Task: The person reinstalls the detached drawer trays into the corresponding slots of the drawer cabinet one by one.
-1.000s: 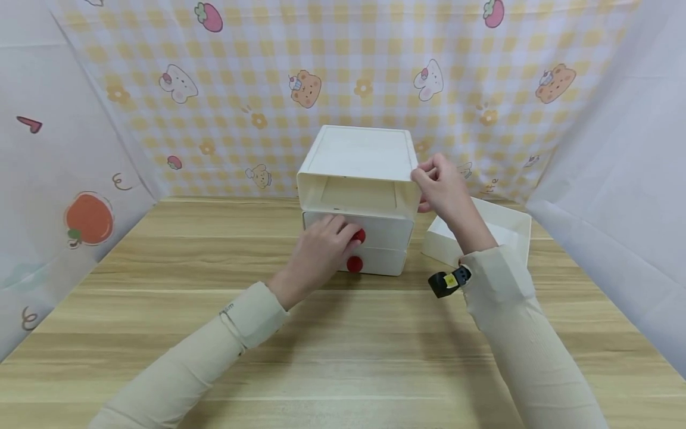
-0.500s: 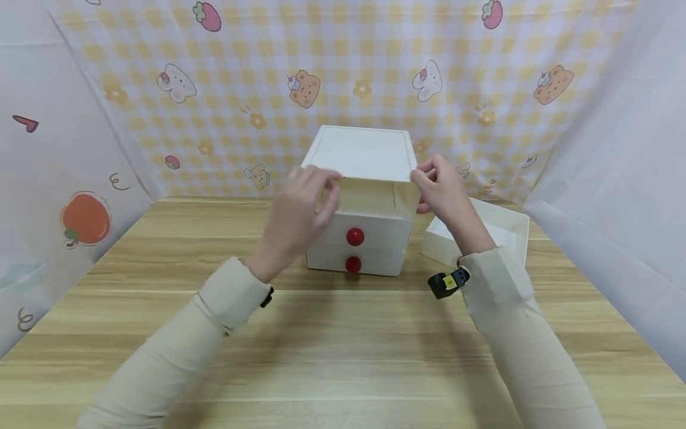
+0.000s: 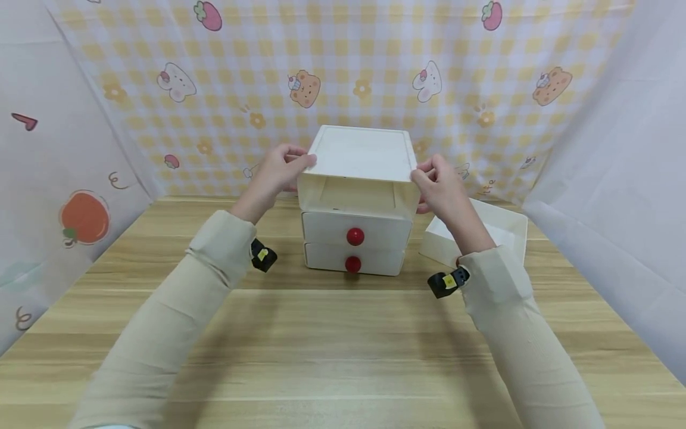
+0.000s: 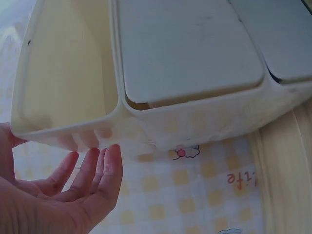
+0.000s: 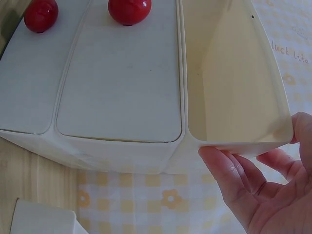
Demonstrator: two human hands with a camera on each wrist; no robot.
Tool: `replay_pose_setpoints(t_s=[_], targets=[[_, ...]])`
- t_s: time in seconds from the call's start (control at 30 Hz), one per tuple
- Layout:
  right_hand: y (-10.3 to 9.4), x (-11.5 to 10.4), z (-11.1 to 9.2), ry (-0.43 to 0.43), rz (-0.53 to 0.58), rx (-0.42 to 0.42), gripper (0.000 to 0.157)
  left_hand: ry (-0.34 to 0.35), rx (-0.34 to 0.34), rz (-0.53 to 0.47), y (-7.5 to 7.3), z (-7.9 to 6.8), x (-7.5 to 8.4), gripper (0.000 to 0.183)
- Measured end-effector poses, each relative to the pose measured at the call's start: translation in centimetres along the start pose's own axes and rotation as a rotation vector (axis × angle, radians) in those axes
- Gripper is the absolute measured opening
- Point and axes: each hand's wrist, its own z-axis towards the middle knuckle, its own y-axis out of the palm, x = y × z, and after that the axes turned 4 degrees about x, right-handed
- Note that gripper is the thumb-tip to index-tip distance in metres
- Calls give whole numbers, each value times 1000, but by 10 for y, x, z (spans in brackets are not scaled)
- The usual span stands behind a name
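A small white drawer cabinet (image 3: 363, 154) stands mid-table in the head view. Its top compartment has no drawer in it; two shut drawers below carry red knobs (image 3: 355, 236). At the cabinet's upper left front corner, my left hand (image 3: 274, 174) holds with the thumb on top; the left wrist view has its fingertips (image 4: 113, 158) against the side wall. My right hand (image 3: 442, 186) grips the upper right corner the same way, and its fingers (image 5: 222, 168) lie along that side in the right wrist view.
A loose white drawer (image 3: 436, 243) lies on the wooden table (image 3: 343, 351) right of the cabinet, partly behind my right forearm. Close behind hangs a yellow checked cloth (image 3: 214, 125). White cloth walls (image 3: 605, 173) flank both sides.
My left hand has left the upper red knob, risen past the open compartment, and moved left to the cabinet's upper left corner. The right hand and the cabinet stay in place.
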Motion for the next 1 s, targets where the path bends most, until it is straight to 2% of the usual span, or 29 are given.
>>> replay_pose_setpoints(t_s=[0.1,0.17,0.43,1.0], targets=[[0,0,0,8,2,0,25,-81,-21,-88,-1,5,-1,47],[1,-1,-1,14,1,3,25,-96,-26,-108,-1,7,-3,47],[2,-2,-3,17,24,-8,29,-63,-36,-82,0,6,-6,45],[7,-4,-1,17,23,24,35,10,-45,-53,-6,-12,-5,42]])
